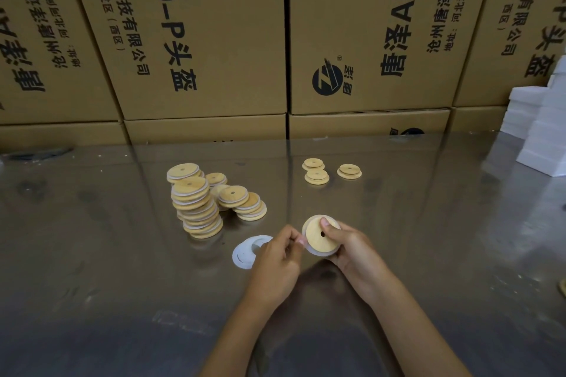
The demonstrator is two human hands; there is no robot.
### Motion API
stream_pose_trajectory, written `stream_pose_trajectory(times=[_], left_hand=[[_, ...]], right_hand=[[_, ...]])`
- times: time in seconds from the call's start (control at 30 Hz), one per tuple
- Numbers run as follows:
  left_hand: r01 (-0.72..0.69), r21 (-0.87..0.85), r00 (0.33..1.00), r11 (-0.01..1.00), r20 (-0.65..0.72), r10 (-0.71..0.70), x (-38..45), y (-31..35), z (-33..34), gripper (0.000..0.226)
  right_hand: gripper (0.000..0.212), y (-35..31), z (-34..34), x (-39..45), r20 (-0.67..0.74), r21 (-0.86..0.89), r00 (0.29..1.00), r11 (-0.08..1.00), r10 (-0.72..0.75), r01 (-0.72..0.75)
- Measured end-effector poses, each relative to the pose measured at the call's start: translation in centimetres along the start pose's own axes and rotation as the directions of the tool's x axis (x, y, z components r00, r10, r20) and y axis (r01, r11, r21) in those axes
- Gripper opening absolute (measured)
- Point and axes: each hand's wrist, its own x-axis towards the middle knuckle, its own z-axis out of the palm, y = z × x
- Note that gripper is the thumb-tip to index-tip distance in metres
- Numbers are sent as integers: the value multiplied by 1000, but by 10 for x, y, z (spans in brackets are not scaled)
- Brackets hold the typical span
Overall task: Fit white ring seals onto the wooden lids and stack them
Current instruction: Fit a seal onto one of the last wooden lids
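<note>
My right hand (349, 246) grips a round wooden lid (317, 237) with a small centre hole, tilted up above the table. A white ring seal (318, 252) shows around the lid's lower left edge, and the fingertips of my left hand (280, 257) pinch that seal at the lid's left side. Loose white ring seals (245, 252) lie flat on the table just left of my left hand. A leaning stack of sealed lids (197, 208) stands to the far left, with a lower slumped stack (245, 203) beside it. Three bare lids (317, 176) lie further back.
The table (428, 223) is shiny metal. Big printed cardboard boxes (214, 40) form a wall along its far edge. White foam blocks (542, 131) are piled at the far right. A small tan object (563, 288) is cut off at the right edge.
</note>
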Motion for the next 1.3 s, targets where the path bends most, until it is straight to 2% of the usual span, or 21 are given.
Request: stream_pose_trajectory(times=[0.17, 0.33, 0.63, 0.77, 0.93, 1.13, 1.3], left_hand=[[-15, 98, 998, 995, -62, 21, 1, 0, -3, 24], [-15, 126, 997, 992, -72, 25, 1, 0, -3, 23], [-85, 108, 990, 991, -104, 96, 1, 0, -5, 21], [-54, 89, 995, 995, -76, 61, 0, 0, -3, 21], [-24, 155, 998, 988, -61, 34, 0, -2, -2, 19], [-21, 144, 997, 989, -68, 31, 0, -4, -2, 24], [-69, 76, 987, 995, -139, 79, 1, -2, 0, 11]], right_hand=[[25, 3, 2, 0, -5, -59, 1000, 998, -11, 11], [24, 2, 1, 1, 14, -68, 1000, 998, -3, 4], [27, -1, -3, -1, 49, -33, 999, 999, 21, -19], [27, 0, -2, -2, 57, -28, 998, 1000, 13, -12], [27, 0, -2, -2, 57, -50, 998, 999, 8, -5], [29, 0, -4, 0, 31, 13, 999, 1000, 18, -18], [33, -2, -1, 0, 2, 27, 1000, 999, 28, -28]])
